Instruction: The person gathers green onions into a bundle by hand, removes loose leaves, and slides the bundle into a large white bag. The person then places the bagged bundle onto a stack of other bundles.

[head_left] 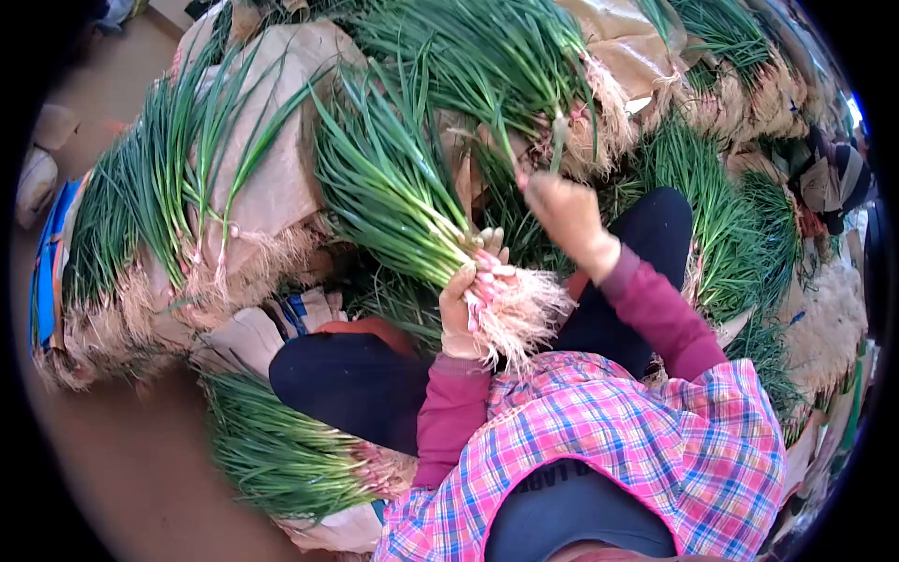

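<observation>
My left hand (459, 314) is wrapped round a thick bunch of spring onions (398, 201). Their long green leaves point up and left, and the pink bulbs and pale, stringy roots (520, 314) stick out to the right. Above and to the right of it, my right hand (567, 220) is closed and slightly blurred. A single spring onion stalk (510, 155) with a pinkish end shows at its fingertips. Just behind that hand lies a big pile of spring onions (487, 66), roots to the right.
At the left, more spring onions (150, 187) lie across brown sacking (290, 122), roots hanging over its edge. Another bundle (290, 450) rests beside my left knee (346, 384). More spring onions (702, 197) flank my right knee (660, 225). Brown floor (150, 468) shows at lower left.
</observation>
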Tool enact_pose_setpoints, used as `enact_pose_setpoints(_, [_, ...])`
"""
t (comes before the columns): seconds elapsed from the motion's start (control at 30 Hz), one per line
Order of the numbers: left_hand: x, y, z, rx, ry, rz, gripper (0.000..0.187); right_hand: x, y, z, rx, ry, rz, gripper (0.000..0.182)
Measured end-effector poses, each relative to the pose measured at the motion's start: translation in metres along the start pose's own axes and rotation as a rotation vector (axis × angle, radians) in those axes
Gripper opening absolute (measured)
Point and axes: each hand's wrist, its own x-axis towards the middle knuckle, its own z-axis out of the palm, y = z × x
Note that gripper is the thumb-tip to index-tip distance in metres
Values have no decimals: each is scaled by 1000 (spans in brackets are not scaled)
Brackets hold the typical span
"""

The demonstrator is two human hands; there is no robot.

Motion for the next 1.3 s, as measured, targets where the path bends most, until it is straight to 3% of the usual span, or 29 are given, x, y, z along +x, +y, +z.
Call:
enact_pose_setpoints(0.03, [2, 1, 2, 10, 3, -24, 52, -18, -25, -11, -376, -18, -285, 16])
enact_pose_setpoints(0.07, [3, 7, -16, -59, -55, -200, 50, -41, -33, -4, 75, -249, -252, 9])
enact_pose_setpoints(0.1, [7, -8, -6, 46, 28, 27, 56, -64, -27, 6, 720, -126, -241, 12])
enact_pose_setpoints(0.17, [3, -8, -7, -14, 102, -14, 54, -58, -9, 8, 964, -324, -85, 18])
enact_pose_setpoints(0.2, [-1, -4, -6, -28, 85, -42, 54, -50, 13, 18, 1365, -612, 393, 21])
enact_pose_setpoints(0.23, [-3, -1, -3, -49, 65, -72, 53, -32, 17, 19, 1328, -589, 550, 23])
enact_pose_setpoints(0.27, [-3, 0, -10, -149, 24, -172, 52, -22, 9, 23, 1498, -610, 561, 23])
enact_pose_setpoints(0.3, [-2, -6, -6, -114, 73, -52, 52, -12, -4, 28, 1667, -618, 566, 23])
enact_pose_setpoints(0.37, [3, -6, -2, -60, 2, -38, 44, -6, -30, 61, 2203, -686, 930, 24])
enact_pose_setpoints(0.4, [4, -4, -16, 11, -17, -4, 45, -10, -29, 76, 2341, -732, 968, 25])
enact_pose_setpoints(0.43, [0, 0, -21, -3, 1, -4, 46, -14, -39, 80, 2347, -589, 988, 24])
enact_pose_setpoints(0.5, [-6, 0, -17, -25, 77, 18, 46, -24, -44, 77, 2284, -538, 1036, 23])
enact_pose_setpoints(0.57, [-2, 5, -27, 114, 74, -73, 46, -23, -44, 75, 1952, -374, 938, 18])
enact_pose_setpoints(0.63, [2, -4, -35, -43, -123, -57, 43, -18, -45, 63, 1818, -326, 1038, 17])
enact_pose_setpoints(0.7, [-1, -4, -15, -71, 68, -153, 42, -17, -13, 100, 1809, -77, 1143, 17])
enact_pose_setpoints(0.77, [-6, -2, -5, -154, -62, -156, 47, -7, 9, 91, 1340, 25, 845, 20])
enact_pose_setpoints(0.8, [-6, -4, 2, -90, 46, -71, 49, -5, 5, 93, 1193, 33, 802, 28])
enact_pose_setpoints(0.83, [-10, -7, 12, -32, 161, 21, 52, -6, 10, 70, 524, 56, 347, 33])
enact_pose_setpoints(0.9, [-10, -1, -8, -19, 97, -123, 52, 20, 26, 39, 314, 520, 200, 36])
enact_pose_setpoints(0.93, [-9, -1, -11, -51, 97, -195, 49, 37, 36, 12, 104, 394, 364, 43])
enact_pose_setpoints(0.97, [-7, -5, -3, -45, 60, -170, 46, 50, 48, 3, -77, 389, 398, 35])
enact_pose_setpoints(1.03, [-7, -13, 17, 24, 114, -70, 44, 56, 86, 24, -98, 184, 251, 26])
enact_pose_setpoints(1.07, [-3, -14, 1, -1, 80, -71, 49, 53, 76, 17, -64, 232, 222, 22])
enact_pose_setpoints(1.1, [2, -9, -16, -220, -97, -214, 58, 47, 64, 12, -28, 283, 181, 18])
enact_pose_setpoints(1.13, [3, -5, -15, -185, -90, -211, 61, 36, 50, 4, 79, 335, 122, 15])
enact_pose_setpoints(1.17, [0, -3, -14, -154, -70, -209, 64, 17, 28, -1, 306, 252, 241, 10])
enact_pose_setpoints(1.23, [1, 0, 8, -5, 26, -93, 64, -19, 4, 5, 628, 203, 41, 4])
enact_pose_setpoints(1.27, [3, -5, 16, -6, 63, -41, 63, -39, -4, 12, 621, 156, -57, 7])
enact_pose_setpoints(1.3, [6, -2, -21, 51, 35, -104, 60, -58, -9, 18, 517, -28, -117, 7])
